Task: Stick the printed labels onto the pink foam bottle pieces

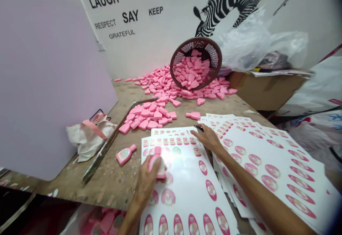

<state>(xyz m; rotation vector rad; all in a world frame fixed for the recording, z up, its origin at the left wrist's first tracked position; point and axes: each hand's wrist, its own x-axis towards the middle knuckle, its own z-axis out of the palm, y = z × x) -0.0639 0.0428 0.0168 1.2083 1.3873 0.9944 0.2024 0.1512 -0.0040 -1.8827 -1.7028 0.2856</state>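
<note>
My left hand [147, 178] is closed around a small pink bottle [157, 163], held over a sheet of stickers [187, 192]; a blurred label shows on its front. My right hand [210, 139] is at the sheet's upper right corner, its fingers closed on a thin dark tool [198, 127] whose kind I cannot make out. The sheet carries pink oval, round and small labels, with bare patches near its upper middle. Left of it lies another pink bottle [125, 155] with a label on its front.
Fanned sticker sheets [267, 156] cover the table's right side. Pink bottles [152, 114] are heaped behind a bent bar [107, 146], and more spill from a tipped brown basket [173, 62]. A cloth bag [88, 139] stands left, a cardboard box [267, 89] at the back right.
</note>
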